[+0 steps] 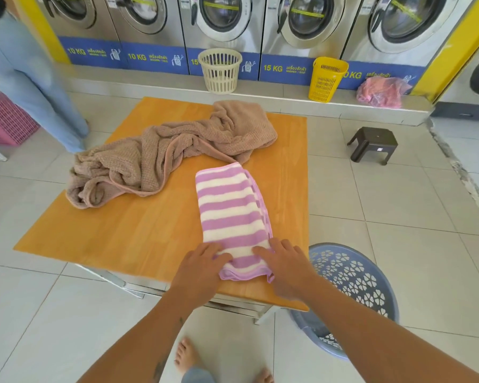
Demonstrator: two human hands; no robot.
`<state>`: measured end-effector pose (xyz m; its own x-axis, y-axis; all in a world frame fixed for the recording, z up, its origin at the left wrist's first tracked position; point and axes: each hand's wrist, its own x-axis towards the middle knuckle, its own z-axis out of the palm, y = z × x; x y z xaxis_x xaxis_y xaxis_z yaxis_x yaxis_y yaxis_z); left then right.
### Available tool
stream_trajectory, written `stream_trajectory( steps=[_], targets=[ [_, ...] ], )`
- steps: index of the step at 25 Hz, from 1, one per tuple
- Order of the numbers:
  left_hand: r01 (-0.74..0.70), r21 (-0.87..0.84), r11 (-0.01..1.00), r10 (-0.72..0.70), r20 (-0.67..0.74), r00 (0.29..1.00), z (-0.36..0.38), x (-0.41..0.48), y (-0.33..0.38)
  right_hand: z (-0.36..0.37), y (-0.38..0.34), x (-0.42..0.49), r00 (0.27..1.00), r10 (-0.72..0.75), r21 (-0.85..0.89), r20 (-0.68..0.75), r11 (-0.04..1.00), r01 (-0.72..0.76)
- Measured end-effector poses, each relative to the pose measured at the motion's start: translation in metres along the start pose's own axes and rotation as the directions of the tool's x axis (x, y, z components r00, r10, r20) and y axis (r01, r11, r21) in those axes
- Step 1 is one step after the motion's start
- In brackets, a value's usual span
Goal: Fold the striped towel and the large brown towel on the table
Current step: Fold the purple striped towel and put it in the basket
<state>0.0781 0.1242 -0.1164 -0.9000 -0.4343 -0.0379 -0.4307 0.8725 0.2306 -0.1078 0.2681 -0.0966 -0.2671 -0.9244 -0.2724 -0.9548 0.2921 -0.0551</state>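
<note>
Head cam: purple-and-white striped towel [233, 217] lies folded into a long strip on the right side of the orange wooden table [138, 230]. Left hand [202, 269] and right hand [285, 268] both rest flat, fingers spread, on its near end, gripping nothing. Large brown waffle-knit towel [163, 153] sits crumpled behind it, unfolded.

Striped towel [233, 214] on the desk [127, 233] toward its right near side, large towel [161, 153] behind and left of it, basket [354, 286] on the floor right of the desk
</note>
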Motion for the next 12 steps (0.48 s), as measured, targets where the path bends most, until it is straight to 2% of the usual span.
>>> stream_trajectory(
  steps=[1, 3, 6, 8, 10, 12],
  targets=[
    [0.019, -0.051, 0.999, -0.021, -0.037, 0.999, -0.002, 0.003, 0.003, -0.001, -0.002, 0.001, 1.000, 0.005, 0.005, 0.001, 1.000, -0.006],
    [0.079, -0.264, 0.961, -0.097, -0.053, 0.994, -0.011, 0.006, 0.008, -0.004, -0.003, 0.001, 0.999, 0.010, 0.014, -0.031, 1.000, -0.009],
    [0.174, -0.510, 0.842, -0.190, 0.022, 0.982, -0.029, 0.002, 0.005, -0.009, 0.002, -0.002, 0.985, 0.019, 0.031, -0.171, 0.999, -0.014],
    [0.215, -0.634, 0.743, -0.294, -0.020, 0.956, -0.040, 0.000, -0.002, -0.017, 0.002, 0.005, 0.956, 0.047, 0.163, -0.291, 0.987, 0.001],
    [0.216, -0.762, 0.610, -0.405, -0.065, 0.912, -0.047, 0.000, -0.006, -0.029, -0.001, 0.018, 0.920, 0.092, 0.363, -0.381, 0.930, 0.057],
    [0.190, -0.827, 0.530, -0.476, -0.105, 0.873, -0.054, 0.006, -0.008, -0.051, -0.006, 0.036, 0.937, 0.173, 0.626, -0.303, 0.777, 0.059]
  ],
)
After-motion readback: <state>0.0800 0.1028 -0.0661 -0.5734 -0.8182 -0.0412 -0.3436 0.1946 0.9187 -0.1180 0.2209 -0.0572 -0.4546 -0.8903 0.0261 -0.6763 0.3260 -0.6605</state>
